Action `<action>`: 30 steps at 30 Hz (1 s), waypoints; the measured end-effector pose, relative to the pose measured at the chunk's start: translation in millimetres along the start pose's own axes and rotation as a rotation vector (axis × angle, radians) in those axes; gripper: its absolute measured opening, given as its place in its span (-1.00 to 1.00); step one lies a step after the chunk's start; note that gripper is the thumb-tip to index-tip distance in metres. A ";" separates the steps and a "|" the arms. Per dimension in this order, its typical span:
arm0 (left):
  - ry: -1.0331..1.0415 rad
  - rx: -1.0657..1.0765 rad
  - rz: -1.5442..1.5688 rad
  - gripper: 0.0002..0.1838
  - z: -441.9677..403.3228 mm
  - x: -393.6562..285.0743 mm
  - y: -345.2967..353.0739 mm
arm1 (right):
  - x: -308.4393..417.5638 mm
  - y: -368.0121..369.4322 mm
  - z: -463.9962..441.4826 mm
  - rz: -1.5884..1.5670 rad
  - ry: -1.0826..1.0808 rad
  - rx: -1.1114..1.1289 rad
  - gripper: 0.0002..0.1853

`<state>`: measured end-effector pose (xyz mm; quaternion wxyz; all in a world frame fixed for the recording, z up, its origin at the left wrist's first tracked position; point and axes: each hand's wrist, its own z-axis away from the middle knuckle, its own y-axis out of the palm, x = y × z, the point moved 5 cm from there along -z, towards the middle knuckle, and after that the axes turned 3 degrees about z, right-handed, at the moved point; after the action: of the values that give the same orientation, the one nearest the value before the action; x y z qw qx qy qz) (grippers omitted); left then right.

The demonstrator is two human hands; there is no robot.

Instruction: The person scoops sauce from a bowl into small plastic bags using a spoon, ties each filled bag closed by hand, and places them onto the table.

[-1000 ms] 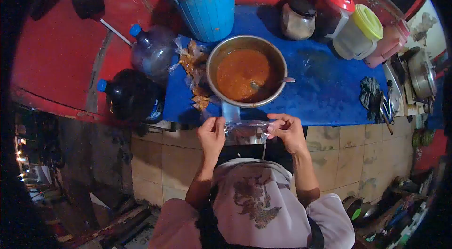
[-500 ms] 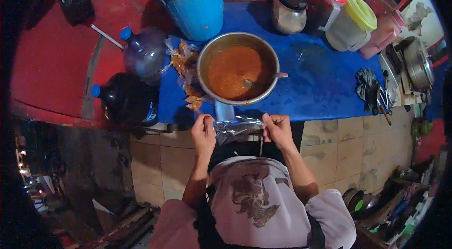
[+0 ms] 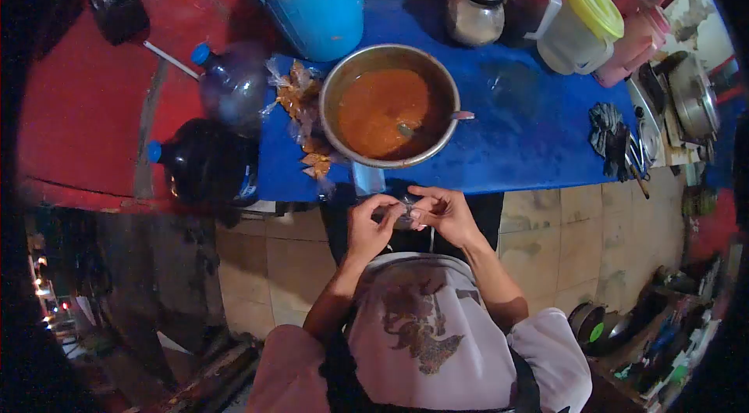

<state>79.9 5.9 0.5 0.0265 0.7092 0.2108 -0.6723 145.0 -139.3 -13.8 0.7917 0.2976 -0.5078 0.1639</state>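
A clear plastic bag (image 3: 405,214) is pinched between my two hands, just off the front edge of the table. My left hand (image 3: 370,227) grips it from one side with curled fingers. From the other side, my right hand (image 3: 445,216) holds it with thumb and fingertips, almost touching the left. Just beyond them stands a metal pot (image 3: 445,77) of thick orange-red sauce (image 3: 381,110). A spoon (image 3: 463,115) rests in the sauce, its handle over the rim. Knotted bags of orange-brown food (image 3: 296,97) lie left of the pot. A pale translucent strip (image 3: 368,178) sits at the table edge.
A blue lidded bucket (image 3: 316,15) stands behind the pot. Dark bottles with blue caps (image 3: 211,159) are at the left. A black-lidded jar (image 3: 476,19) and several pitchers (image 3: 577,34) line the back right. Utensils and a dark cloth (image 3: 605,128) lie on the right.
My hands have come together from holding the bag stretched wide. The bag is now bunched between the fingertips. The view has shifted slightly.
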 end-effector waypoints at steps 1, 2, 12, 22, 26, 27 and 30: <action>0.034 -0.116 -0.042 -0.86 2.8 -0.2 -3.6 | 1.0 -0.2 0.3 0.146 -0.005 0.045 -0.53; -0.009 -0.132 -0.019 -0.89 5.1 7.2 -2.1 | 1.7 0.7 0.3 0.292 -0.010 0.093 -0.50; 0.122 -0.053 -0.083 -0.86 -3.3 -27.3 -1.9 | -3.2 3.1 -8.6 0.206 0.028 0.010 -0.89; -0.208 0.108 0.263 -0.86 19.5 -4.9 5.9 | -18.4 10.4 -1.4 -0.123 -0.018 0.054 -0.83; -0.027 0.002 0.140 -0.95 17.0 9.5 1.1 | -7.4 -1.4 3.6 0.383 -0.350 -0.187 -0.79; -0.020 -0.011 0.135 -0.95 18.2 8.4 -1.7 | -7.7 -0.7 1.9 0.384 -0.360 -0.174 -0.79; 0.003 0.216 0.306 -0.91 26.9 -6.2 7.5 | -20.2 -17.0 0.3 0.113 -0.242 -0.368 -0.86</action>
<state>57.0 -11.2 2.1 0.0516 0.7327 0.0272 -0.6780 145.6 -151.7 -37.0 0.7555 0.1369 -0.6362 0.0758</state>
